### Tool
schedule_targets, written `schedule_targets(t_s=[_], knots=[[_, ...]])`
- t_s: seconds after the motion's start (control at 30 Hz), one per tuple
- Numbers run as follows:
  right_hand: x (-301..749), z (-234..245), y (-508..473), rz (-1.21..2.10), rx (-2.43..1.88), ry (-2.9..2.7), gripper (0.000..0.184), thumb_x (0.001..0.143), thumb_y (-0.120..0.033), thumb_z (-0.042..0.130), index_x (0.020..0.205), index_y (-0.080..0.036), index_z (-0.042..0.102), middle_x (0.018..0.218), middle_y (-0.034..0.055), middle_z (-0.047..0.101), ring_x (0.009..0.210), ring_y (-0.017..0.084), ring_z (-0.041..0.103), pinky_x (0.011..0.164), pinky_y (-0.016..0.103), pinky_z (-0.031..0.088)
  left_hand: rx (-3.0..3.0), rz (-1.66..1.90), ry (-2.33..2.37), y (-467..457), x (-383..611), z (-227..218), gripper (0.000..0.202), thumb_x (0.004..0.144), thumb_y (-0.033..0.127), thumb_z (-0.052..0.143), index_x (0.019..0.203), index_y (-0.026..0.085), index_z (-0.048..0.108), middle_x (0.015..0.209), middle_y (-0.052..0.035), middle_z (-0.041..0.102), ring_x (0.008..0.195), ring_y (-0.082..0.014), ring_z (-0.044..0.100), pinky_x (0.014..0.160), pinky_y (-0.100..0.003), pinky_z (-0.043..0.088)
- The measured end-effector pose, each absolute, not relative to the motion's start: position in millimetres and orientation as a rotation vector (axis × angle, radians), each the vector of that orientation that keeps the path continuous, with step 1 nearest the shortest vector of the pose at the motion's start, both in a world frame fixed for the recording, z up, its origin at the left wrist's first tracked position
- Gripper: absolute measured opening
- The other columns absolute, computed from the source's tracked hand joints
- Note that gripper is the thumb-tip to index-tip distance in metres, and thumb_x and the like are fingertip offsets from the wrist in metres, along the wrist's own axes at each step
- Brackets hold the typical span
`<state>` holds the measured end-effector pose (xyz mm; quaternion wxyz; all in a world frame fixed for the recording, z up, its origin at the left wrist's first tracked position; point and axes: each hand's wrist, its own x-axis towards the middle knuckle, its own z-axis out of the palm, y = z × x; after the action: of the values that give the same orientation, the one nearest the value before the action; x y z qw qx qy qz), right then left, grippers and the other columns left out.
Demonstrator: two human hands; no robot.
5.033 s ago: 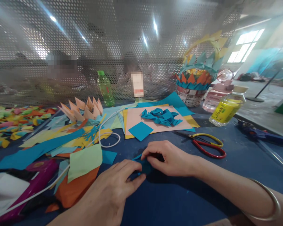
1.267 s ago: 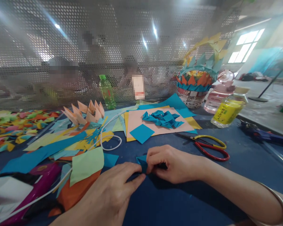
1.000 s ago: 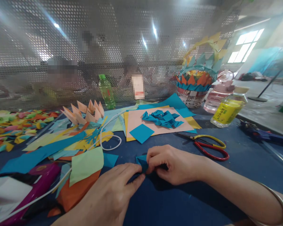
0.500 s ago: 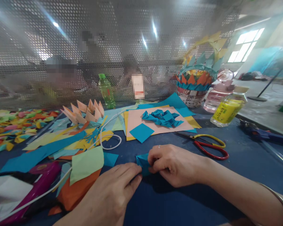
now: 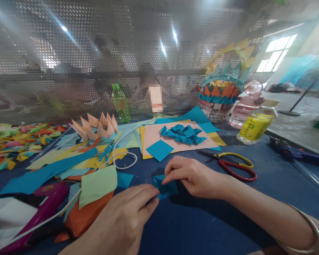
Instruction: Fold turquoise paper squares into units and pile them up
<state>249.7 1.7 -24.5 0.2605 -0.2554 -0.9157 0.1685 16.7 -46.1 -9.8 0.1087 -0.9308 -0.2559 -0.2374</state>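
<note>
A small square of blue paper (image 5: 170,190) with fold lines lies on the dark blue tabletop between my hands. My left hand (image 5: 129,209) holds its left edge, with thumb and fingers closed on it. Over its upper part is my right hand (image 5: 193,177), fingers curled, the fingertips pinching at the paper near its middle; how much they grip is partly hidden. Just beyond lies a flat blue paper square (image 5: 159,150) at the corner of a pale pink sheet (image 5: 154,132). Folded blue paper pieces (image 5: 184,134) are heaped on that sheet.
Scissors (image 5: 237,164) with red and yellow handles lie to the right, near bottles (image 5: 257,124) and a paper basket (image 5: 217,106). On the left are paper scraps (image 5: 47,170), a white cable (image 5: 124,167), a purple object (image 5: 53,202) and folded peach pieces (image 5: 95,127). A perforated panel (image 5: 138,46) stands behind.
My right hand has shifted up and its fingers have moved off the paper's right side, showing more of the creased blue square. My left hand stays on the left edge.
</note>
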Motion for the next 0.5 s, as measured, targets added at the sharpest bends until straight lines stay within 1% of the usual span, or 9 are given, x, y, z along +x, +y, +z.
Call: schedule_targets(t_s=[0.07, 0.13, 0.2, 0.3, 0.4, 0.5], knots=[[249.2, -23.1, 2.6, 0.467, -0.720, -2.521, 0.053, 0.067, 0.011, 0.040, 0.101, -0.013, 0.071, 0.101, 0.0095, 0.063, 0.095, 0.019, 0.057, 0.083, 0.031, 0.047, -2.761, -0.716, -0.733, -46.5, 16.4, -10.5, 0.044, 0.081, -0.001, 0.034, 0.092, 0.015, 0.073, 0.094, -0.0063, 0.073, 0.088, -0.0166, 0.066, 0.081, -0.024, 0.055], [248.1, -20.8, 1.0, 0.481, -0.765, -2.565, 0.050, 0.069, 0.011, 0.040, 0.103, -0.014, 0.068, 0.104, 0.0098, 0.061, 0.096, 0.019, 0.056, 0.086, 0.032, 0.047, -2.779, -0.730, -0.733, -47.1, 15.3, -11.6, 0.044, 0.079, -0.002, 0.034, 0.092, 0.014, 0.073, 0.094, -0.0061, 0.073, 0.089, -0.0166, 0.065, 0.083, -0.024, 0.054], [247.3, -18.6, -1.6, 0.485, -0.811, -2.582, 0.043, 0.074, 0.009, 0.043, 0.103, -0.014, 0.065, 0.105, 0.0098, 0.059, 0.097, 0.018, 0.055, 0.088, 0.033, 0.046, -2.785, -0.712, -0.757, -47.5, 13.5, -12.3, 0.045, 0.077, -0.002, 0.035, 0.096, 0.014, 0.073, 0.099, -0.0063, 0.072, 0.094, -0.0172, 0.064, 0.087, -0.024, 0.053], [247.4, -16.7, -3.9, 0.483, -0.831, -2.573, 0.026, 0.081, 0.002, 0.051, 0.098, -0.015, 0.062, 0.103, 0.0089, 0.059, 0.098, 0.018, 0.054, 0.089, 0.033, 0.045, -2.805, -0.645, -0.774, -46.5, 10.9, -13.2, 0.047, 0.077, -0.002, 0.035, 0.102, 0.014, 0.071, 0.104, -0.0060, 0.071, 0.100, -0.0174, 0.062, 0.092, -0.025, 0.051], [247.7, -15.8, -3.6, 0.488, -0.837, -2.568, 0.016, 0.083, -0.002, 0.056, 0.089, -0.016, 0.061, 0.098, 0.0072, 0.060, 0.094, 0.017, 0.054, 0.086, 0.030, 0.045, -2.823, -0.593, -0.778, -44.7, 9.4, -14.3, 0.049, 0.076, -0.002, 0.035, 0.108, 0.015, 0.068, 0.109, -0.0058, 0.069, 0.103, -0.0174, 0.061, 0.094, -0.026, 0.050], [246.0, -16.1, -4.5, 0.502, -0.846, -2.551, 0.016, 0.081, -0.001, 0.057, 0.085, -0.015, 0.061, 0.086, 0.0040, 0.063, 0.085, 0.015, 0.055, 0.078, 0.026, 0.044, -2.826, -0.575, -0.786, -45.0, 9.6, -15.3, 0.054, 0.075, -0.002, 0.034, 0.117, 0.015, 0.063, 0.115, -0.0063, 0.067, 0.107, -0.0172, 0.059, 0.097, -0.027, 0.048]])
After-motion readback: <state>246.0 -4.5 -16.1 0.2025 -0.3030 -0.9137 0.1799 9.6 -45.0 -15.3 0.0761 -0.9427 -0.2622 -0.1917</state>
